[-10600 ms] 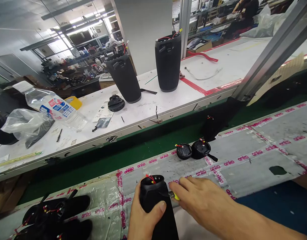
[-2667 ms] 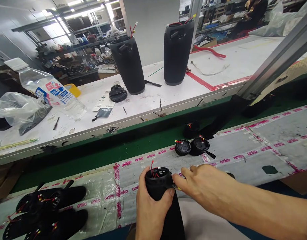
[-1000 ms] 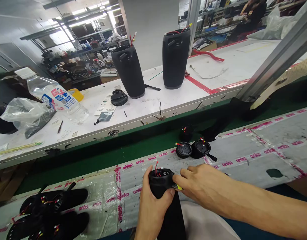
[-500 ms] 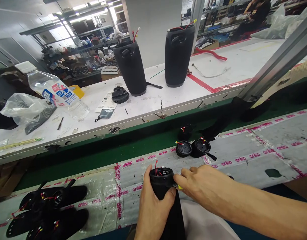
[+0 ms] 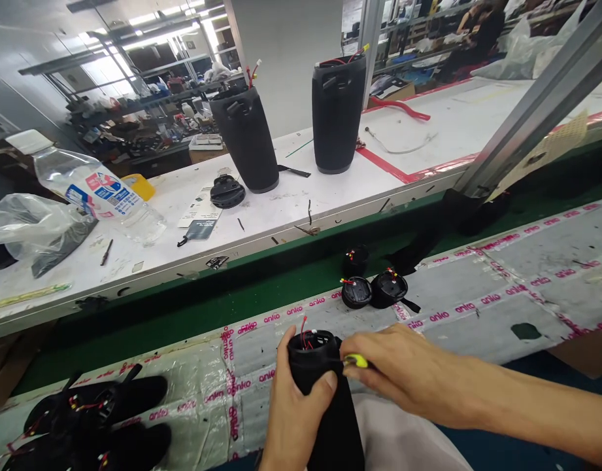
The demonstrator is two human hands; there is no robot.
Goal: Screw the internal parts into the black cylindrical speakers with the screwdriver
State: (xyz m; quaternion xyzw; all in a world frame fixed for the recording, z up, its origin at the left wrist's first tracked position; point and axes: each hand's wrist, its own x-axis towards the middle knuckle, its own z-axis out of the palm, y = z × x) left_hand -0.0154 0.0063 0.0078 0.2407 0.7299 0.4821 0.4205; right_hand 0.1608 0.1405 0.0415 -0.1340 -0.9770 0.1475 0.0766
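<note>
A black cylindrical speaker body [image 5: 325, 409] stands tilted in front of me, its open top showing red wires and a small white connector. My left hand [image 5: 298, 405] is wrapped round it, with the thumb across the near side just below the rim. My right hand [image 5: 386, 363] is closed on a small tool with a yellow-green handle [image 5: 355, 360]. The tool's thin end points at the right side of the speaker body, near the rim; its tip is hidden, so I cannot tell whether it touches.
Black end pieces with wires [image 5: 357, 292] lie on the taped conveyor belt [image 5: 442, 317]. Several more speaker bodies [image 5: 138, 396] lie at left. On the white shelf [image 5: 261, 219] stand two upright speaker bodies [image 5: 338, 118], a water bottle [image 5: 104, 190] and a plastic bag [image 5: 36, 226].
The yellow-green handle now shows more plainly in my right hand, which has shifted slightly beside the rim. My left hand keeps its hold. The whole view has shifted a little.
</note>
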